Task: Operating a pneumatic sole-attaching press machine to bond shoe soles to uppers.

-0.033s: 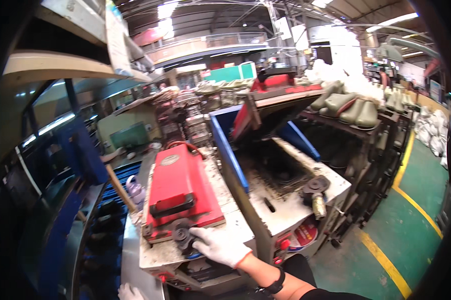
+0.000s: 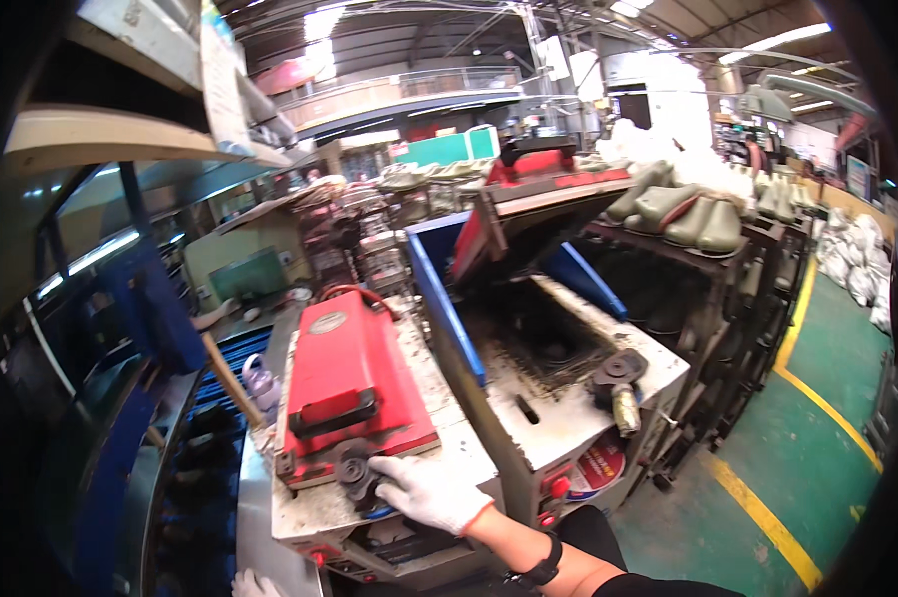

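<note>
My right hand [image 2: 431, 495], in a white glove, reaches the front of a box-shaped machine with a closed red lid [image 2: 341, 363]. Its fingertips touch the side of a round black latch knob [image 2: 354, 468] at the lid's front edge. The fingers are stretched out and slightly apart, not wrapped round the knob. Only the upper part of my gloved left hand [image 2: 257, 585] shows at the lower edge, fingers extended, beside a metal sheet [image 2: 257, 517]; I see nothing in it. The red lid has a black handle [image 2: 334, 413].
To the right stands a similar machine, its red lid [image 2: 538, 171] raised above a dark cavity [image 2: 548, 333]. Green boots [image 2: 702, 221] fill a rack behind it. A wooden stick [image 2: 232, 378] and a purple bottle [image 2: 261, 380] are left of the red lid. White sacks [image 2: 852, 264] lie far right.
The whole view has shifted slightly, so things sit a little further left. My right hand stays at the latch knob, and the red lid remains closed.
</note>
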A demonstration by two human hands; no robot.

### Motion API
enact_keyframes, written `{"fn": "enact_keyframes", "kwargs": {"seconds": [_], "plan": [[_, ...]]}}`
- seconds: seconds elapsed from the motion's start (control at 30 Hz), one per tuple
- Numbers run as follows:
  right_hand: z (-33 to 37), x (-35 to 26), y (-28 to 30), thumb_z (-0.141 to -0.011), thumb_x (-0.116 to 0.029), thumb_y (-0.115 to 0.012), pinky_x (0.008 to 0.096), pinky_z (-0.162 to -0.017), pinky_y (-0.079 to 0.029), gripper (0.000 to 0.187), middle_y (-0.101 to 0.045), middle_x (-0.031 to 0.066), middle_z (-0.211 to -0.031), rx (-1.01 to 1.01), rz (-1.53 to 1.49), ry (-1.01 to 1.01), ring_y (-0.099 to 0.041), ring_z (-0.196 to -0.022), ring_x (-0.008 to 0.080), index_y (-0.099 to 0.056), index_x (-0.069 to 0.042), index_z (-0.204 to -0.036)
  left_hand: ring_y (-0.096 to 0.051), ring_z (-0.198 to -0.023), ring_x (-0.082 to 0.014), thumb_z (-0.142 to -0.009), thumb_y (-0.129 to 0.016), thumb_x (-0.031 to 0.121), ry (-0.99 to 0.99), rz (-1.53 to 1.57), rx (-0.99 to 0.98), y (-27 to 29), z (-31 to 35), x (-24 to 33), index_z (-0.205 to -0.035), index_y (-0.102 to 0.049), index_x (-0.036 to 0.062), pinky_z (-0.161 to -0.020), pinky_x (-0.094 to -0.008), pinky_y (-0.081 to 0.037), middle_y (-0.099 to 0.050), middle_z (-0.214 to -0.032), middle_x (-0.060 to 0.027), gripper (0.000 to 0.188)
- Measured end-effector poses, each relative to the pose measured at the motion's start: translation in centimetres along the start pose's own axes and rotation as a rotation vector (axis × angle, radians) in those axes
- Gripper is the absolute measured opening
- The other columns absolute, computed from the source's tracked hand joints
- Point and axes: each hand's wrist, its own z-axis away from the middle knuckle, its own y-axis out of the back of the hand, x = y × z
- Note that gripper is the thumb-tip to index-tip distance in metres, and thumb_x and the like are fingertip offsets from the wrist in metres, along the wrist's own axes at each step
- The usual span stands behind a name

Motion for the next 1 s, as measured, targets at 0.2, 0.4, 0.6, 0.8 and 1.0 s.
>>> {"fn": "enact_keyframes", "kwargs": {"seconds": [0.2, 0.4, 0.6, 0.8, 1.0], "plan": [[-0.4, 0.3, -0.8, -0.103, -0.031, -0.062, 0.0492, -0.098, -0.054, 0.048, -0.073, 0.0239, -0.114, -0.005, -0.019, -0.017, -0.07, -0.11, 0.0409, -0.057, -0.005, -0.144, -0.065, -0.115, -0.0404, -0.101, -0.055, 0.035, -0.021, 0.009, 0.005, 1.6, 0.2, 0.2, -0.126, -0.072, 0.0052, -0.1, -0.0518, -0.05, -0.069, -0.125, -0.0209, 0.042], [-0.4, 0.3, -0.7, -0.103, -0.031, -0.062, 0.0501, -0.096, -0.055, 0.048, -0.073, 0.0229, -0.112, 0.012, 0.005, -0.014, -0.071, -0.108, 0.0405, -0.056, -0.006, -0.144, -0.066, -0.111, -0.0407, -0.1, -0.056, 0.035, -0.074, 0.012, 0.064, -0.7, 0.3, -1.2, -0.124, -0.074, 0.0057, -0.097, -0.0515, -0.052, -0.071, -0.121, -0.0193, 0.041], [-0.2, -0.1, -0.4, -0.103, -0.033, -0.06, 0.051, -0.093, -0.056, 0.048, -0.074, 0.0214, -0.112, -0.046, 0.02, -0.08, -0.071, -0.106, 0.0395, -0.056, -0.009, -0.145, -0.067, -0.111, -0.039, -0.101, -0.058, 0.036, -0.033, -0.005, 0.119, -2.2, 0.3, -1.7, -0.121, -0.076, 0.0084, -0.096, -0.0506, -0.053, -0.073, -0.123, -0.0169, 0.039], [-0.4, 0.1, -0.8, -0.102, -0.033, -0.061, 0.0496, -0.096, -0.055, 0.049, -0.073, 0.0224, -0.113, -0.018, -0.018, -0.051, -0.071, -0.108, 0.0395, -0.057, -0.006, -0.143, -0.065, -0.118, -0.0406, -0.102, -0.058, 0.036, -0.027, 0.06, 0.05, -0.8, 0.1, -1.3, -0.127, -0.074, 0.0051, -0.101, -0.0517, -0.051, -0.071, -0.129, -0.0203, 0.043], [-0.2, -0.3, -0.7, -0.099, -0.031, -0.066, 0.0476, -0.098, -0.055, 0.045, -0.073, 0.0223, -0.12, 0.12, -0.024, 0.036, -0.07, -0.111, 0.0394, -0.064, -0.004, -0.135, -0.058, -0.13, -0.0429, -0.101, -0.061, 0.028, 0.059, 0.2, 0.017, -1.6, -0.5, -1.4, -0.127, -0.071, 0.0015, -0.115, -0.0525, -0.042, -0.066, -0.138, -0.0226, 0.039]]}}
